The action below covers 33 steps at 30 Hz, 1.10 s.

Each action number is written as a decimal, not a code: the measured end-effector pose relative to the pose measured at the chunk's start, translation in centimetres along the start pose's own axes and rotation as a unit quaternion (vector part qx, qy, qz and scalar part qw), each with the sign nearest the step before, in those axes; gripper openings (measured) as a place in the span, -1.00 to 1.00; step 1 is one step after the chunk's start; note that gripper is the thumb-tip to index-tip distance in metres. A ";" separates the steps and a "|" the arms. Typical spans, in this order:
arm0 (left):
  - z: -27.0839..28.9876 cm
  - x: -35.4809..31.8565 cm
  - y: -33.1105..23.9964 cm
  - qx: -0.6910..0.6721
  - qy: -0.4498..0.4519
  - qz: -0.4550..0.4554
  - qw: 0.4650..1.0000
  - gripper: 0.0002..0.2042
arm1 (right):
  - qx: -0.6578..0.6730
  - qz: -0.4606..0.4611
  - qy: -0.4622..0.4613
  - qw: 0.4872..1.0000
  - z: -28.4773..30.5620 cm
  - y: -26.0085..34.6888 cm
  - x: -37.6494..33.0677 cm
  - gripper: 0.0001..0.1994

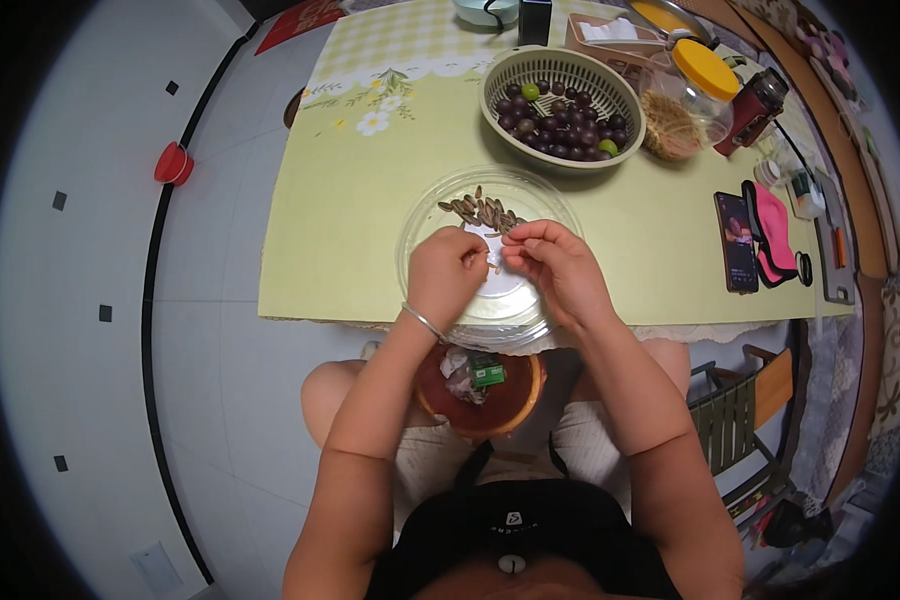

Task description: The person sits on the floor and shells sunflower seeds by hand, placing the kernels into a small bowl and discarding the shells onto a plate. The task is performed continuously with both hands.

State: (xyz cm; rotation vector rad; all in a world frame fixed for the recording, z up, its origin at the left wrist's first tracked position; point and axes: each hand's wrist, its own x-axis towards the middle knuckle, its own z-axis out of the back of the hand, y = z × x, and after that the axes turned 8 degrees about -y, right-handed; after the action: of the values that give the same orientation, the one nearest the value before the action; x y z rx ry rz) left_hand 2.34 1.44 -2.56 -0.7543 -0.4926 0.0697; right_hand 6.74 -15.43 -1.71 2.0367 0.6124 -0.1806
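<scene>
Both hands meet near the middle of the frame. The left hand (pixel 450 273) has its fingers curled in toward the thumb, and the right hand (pixel 558 262) brings thumb and forefinger close together; whether a seed sits in either pinch is too small to tell.

Dark, striped seeds (pixel 482 208) lie in a loose heap just above the fingertips, at the upper middle of the frame. They look very light, with dry, stiff shells that should be brittle at the seam and a little slick along the flat faces. One is best lifted by its two edges near the blunt end, between thumb and fingertip (a hard squeeze could break the kernel along with the shell).

Around them, the clear plate (pixel 407 232) looks like thin plastic, probably easy to nudge if a wrist leans on its rim. It sits at the near edge of the pale green table (pixel 335 235). Above, at the upper middle, a colander (pixel 489 105) holds dark grapes (pixel 560 130); a yellow-lidded jar (pixel 705 70) stands just to its right. Farther right lies a phone (pixel 737 245) beside a pink and black pouch (pixel 773 225).
</scene>
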 end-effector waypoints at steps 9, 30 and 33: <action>2.3 0.2 -2.2 -0.220 0.128 0.005 0.967 -0.83 | 0.287 -0.194 0.041 0.937 -1.1 -2.2 0.0 -0.63; 1.5 -0.8 -0.6 0.114 0.145 -0.071 0.980 -0.94 | 0.246 -0.111 -0.005 0.963 0.3 -0.9 1.2 -0.63; 1.2 -0.8 -0.8 0.116 0.147 -0.092 0.978 -0.95 | 0.227 -0.110 -0.015 0.968 0.3 -0.9 1.2 -0.63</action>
State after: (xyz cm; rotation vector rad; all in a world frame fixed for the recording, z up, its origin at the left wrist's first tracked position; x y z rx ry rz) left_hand 1.00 1.46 -1.64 -0.4770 -0.2646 -0.1544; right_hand 7.42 -14.89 -3.00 2.3939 0.8371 -0.5221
